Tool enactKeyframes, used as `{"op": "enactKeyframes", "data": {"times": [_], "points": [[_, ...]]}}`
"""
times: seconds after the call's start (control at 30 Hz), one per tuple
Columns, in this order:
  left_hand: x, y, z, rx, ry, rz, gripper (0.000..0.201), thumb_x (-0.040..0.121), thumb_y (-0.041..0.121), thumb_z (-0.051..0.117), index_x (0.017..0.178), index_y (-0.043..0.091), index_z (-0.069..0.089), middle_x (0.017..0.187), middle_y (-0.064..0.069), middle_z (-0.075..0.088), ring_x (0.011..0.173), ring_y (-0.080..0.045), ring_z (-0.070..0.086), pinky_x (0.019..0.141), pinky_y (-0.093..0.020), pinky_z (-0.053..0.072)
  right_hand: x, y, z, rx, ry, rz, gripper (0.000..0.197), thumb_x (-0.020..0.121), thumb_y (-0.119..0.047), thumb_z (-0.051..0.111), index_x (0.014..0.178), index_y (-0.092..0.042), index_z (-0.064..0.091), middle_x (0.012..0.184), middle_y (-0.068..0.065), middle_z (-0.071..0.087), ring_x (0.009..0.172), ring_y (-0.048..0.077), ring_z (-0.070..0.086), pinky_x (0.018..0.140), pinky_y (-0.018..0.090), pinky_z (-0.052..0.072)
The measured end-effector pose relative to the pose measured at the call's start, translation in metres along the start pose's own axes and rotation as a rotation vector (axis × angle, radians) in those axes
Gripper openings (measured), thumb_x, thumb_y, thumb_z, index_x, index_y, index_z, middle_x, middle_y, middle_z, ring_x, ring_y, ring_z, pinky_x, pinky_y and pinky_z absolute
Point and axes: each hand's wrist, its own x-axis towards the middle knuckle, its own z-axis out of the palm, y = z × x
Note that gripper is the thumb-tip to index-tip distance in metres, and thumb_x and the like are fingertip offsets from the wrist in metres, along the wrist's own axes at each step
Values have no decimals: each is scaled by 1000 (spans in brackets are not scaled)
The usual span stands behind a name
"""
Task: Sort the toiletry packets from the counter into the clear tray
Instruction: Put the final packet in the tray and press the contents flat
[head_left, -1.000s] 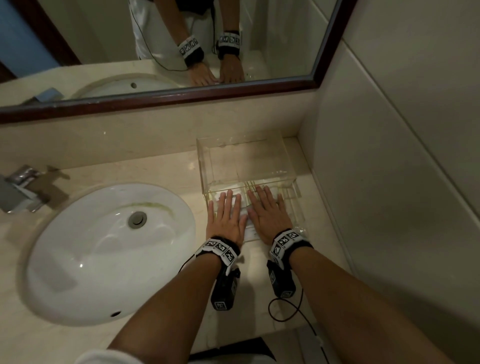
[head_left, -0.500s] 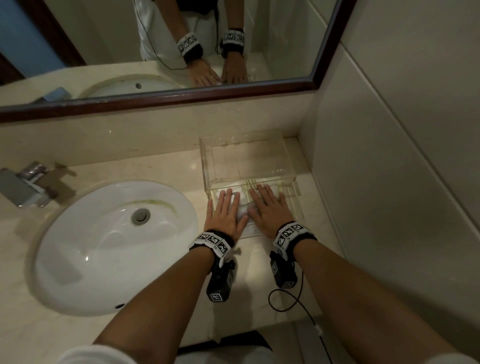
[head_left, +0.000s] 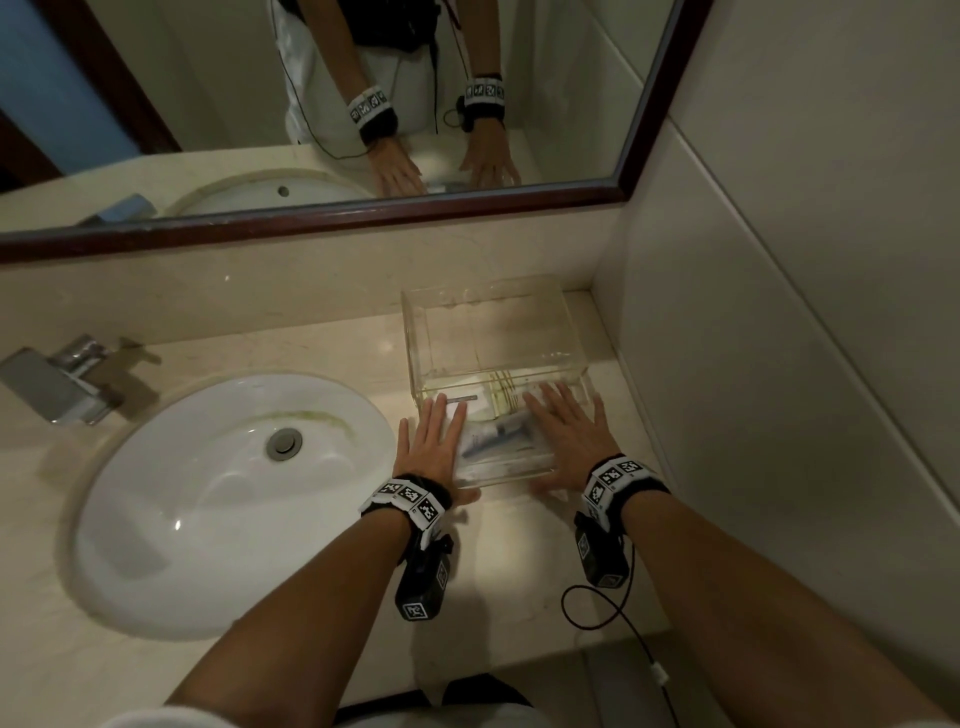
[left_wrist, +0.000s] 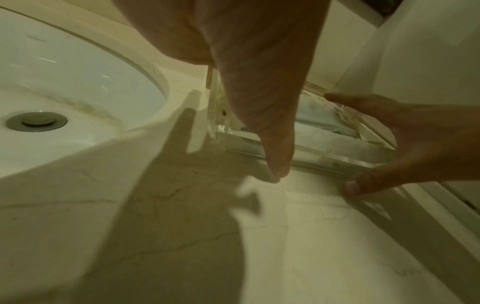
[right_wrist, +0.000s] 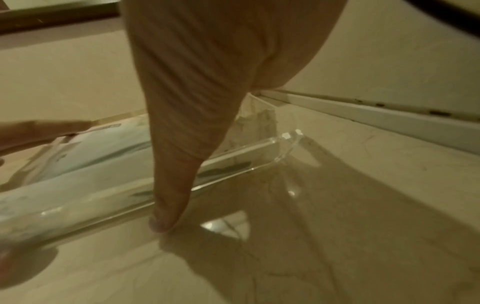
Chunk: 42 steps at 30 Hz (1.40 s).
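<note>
left hand (head_left: 431, 441) flat, fingers straight and spread, lying over the left end of the low clear acrylic tray (head_left: 506, 475); thumb down at the tray's near wall, touching the beige marble counter (head_left: 332, 353); right hand (head_left: 571, 436) likewise flat and splayed over the tray's right end, thumb tip on the counter just against the near wall; neither hand grips anything; white toiletry packets (head_left: 498, 441) lie inside the tray between the two hands, count unclear through the glare; taller clear acrylic box (head_left: 441, 332) stands just behind the tray, in the corner by the wall; white oval sink (head_left: 182, 493) to the left; chrome tap (head_left: 57, 382) at far left; dark-framed mirror (head_left: 363, 210) above
</note>
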Motion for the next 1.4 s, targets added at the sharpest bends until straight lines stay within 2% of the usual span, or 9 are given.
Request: {"op": "enactKeyframes", "data": {"times": [0.13, 0.33, 0.5, 0.6, 0.7, 0.87, 1.0, 1.3, 1.4], "points": [[0, 1, -2, 7, -9, 8, 123, 69, 70, 60, 147, 23, -23, 155, -8, -29, 146, -27, -21, 118, -47, -6, 0, 6, -1, 35, -9, 7, 130, 61, -75, 67, 148, -38, -22, 161, -6, -22, 148, 20, -22, 115, 61, -10], [6, 1, -3, 28, 5, 20, 114, 73, 71, 54, 148, 26, -20, 155, -8, -28, 146, -28, -18, 118, -46, -2, 3, 5, -9, 58, -26, -39, 114, 74, -60, 69, 152, -37, -11, 162, -6, -14, 150, 22, -14, 118, 60, 0], [13, -1, -3, 27, 68, 24, 100, 80, 67, 47, 147, 35, -19, 158, -3, -23, 147, -26, -16, 118, -49, -1, 11, 6, -16, 69, 5, -41, 99, 82, -53, 65, 153, -34, -2, 163, -7, -6, 151, 18, -6, 117, 61, 3], [15, -1, -4, 35, 86, 40, 93, 82, 66, 46, 146, 40, -15, 159, -3, -16, 148, -25, -12, 119, -50, 3, 14, 5, -19, 82, 80, -46, 93, 79, -48, 66, 152, -33, 10, 161, -4, 10, 150, 19, 10, 117, 61, 9], [19, -2, -8, 47, 130, 48, 89, 82, 66, 46, 147, 41, -9, 160, -3, -2, 148, -26, 0, 118, -48, 11, 17, 7, -20, 86, 170, -43, 85, 76, -43, 68, 148, -31, 25, 154, -1, 27, 144, 21, 24, 116, 58, 17], [23, -3, -13, 99, 196, 44, 85, 79, 67, 47, 147, 41, 3, 155, -6, 19, 142, -30, 21, 112, -47, 24, 23, 9, -21, 103, 265, -75, 80, 70, -38, 72, 142, -28, 39, 144, 2, 40, 136, 25, 36, 114, 60, 18], [25, -4, -17, 111, 219, 50, 81, 80, 65, 49, 147, 39, 12, 153, -7, 24, 138, -30, 28, 108, -48, 29, 26, 8, -16, 89, 358, -130, 61, 68, -38, 65, 126, -27, 51, 136, 5, 47, 129, 27, 43, 111, 60, 24], [32, -9, -29, 83, 241, 42, 71, 84, 57, 54, 144, 35, 24, 153, -8, 21, 137, -29, 25, 109, -45, 27, 33, 1, -26, 111, 459, -174, 54, 70, -43, 45, 120, -26, 55, 124, 0, 52, 116, 22, 46, 101, 45, 36], [35, -8, -34, 69, 243, 39, 66, 81, 55, 58, 139, 33, 34, 151, -8, 25, 137, -29, 27, 108, -44, 27, 38, 3, -27, 120, 429, -172, 51, 70, -36, 55, 121, -29, 53, 124, 0, 53, 117, 22, 46, 102, 45, 38]]}}
